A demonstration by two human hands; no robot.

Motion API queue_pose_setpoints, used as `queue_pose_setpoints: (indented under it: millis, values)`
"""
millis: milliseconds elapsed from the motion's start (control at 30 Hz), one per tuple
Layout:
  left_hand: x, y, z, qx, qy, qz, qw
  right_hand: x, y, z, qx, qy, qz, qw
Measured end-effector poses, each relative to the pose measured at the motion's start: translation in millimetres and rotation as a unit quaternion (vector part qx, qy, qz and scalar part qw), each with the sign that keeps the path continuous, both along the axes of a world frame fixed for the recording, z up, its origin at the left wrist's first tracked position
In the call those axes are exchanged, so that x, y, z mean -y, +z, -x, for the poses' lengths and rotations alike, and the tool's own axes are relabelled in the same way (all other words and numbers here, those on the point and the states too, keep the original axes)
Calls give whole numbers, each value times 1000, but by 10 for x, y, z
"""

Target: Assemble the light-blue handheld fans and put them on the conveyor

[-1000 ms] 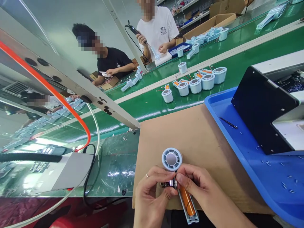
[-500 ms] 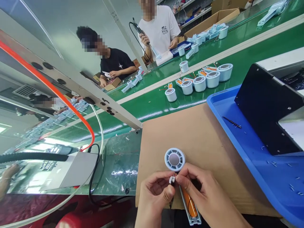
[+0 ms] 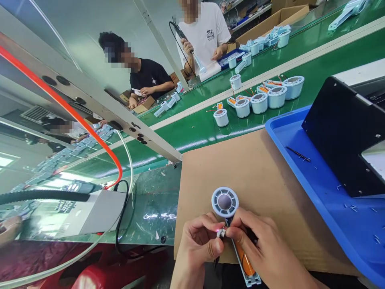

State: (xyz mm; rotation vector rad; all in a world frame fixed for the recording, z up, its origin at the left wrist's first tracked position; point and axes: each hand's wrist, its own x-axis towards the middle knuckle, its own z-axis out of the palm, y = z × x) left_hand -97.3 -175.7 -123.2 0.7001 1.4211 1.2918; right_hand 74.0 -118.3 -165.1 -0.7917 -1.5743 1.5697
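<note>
Brace the small pale part (image 3: 221, 232), pinched in your left hand (image 3: 198, 241) just below the round fan head (image 3: 225, 202), squarely while your right hand (image 3: 261, 243), thumb and finger closed beside it, their hold hidden, works gently without twisting.

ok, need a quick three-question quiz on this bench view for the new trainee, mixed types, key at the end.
1. True or false: the blue tray lies to the right of the cardboard sheet in the picture.
2. Multiple choice: what colour is the cylinder in the round-headed unit at the person's hands?
A) green
B) orange
C) white
3. Short answer: the left hand pinches a small part. Which of the person's hands is nearer the blue tray?

Key: 1 true; 2 B; 3 the right hand.
</note>
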Motion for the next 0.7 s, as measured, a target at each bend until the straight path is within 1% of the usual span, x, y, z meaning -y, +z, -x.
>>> queue_pose_setpoints:
  millis: [133,233,433,567,700]
  values:
    - [-24,30,11,22,-25,11,999,38,-71,-51,32,6,-24,999]
    - [-49,42,3,36,-41,12,998,43,-90,-80,46,1,-43,998]
    - [-65,40,-45,68,-38,15,997,-8,13,-60,17,-37,-83,996]
    - [-63,32,-60,104,-33,21,994,-34,93,-58,17,-35,-101,994]
    - [-76,0,-76,125,-42,-8,991,-42,137,-60,9,-43,-108,993]
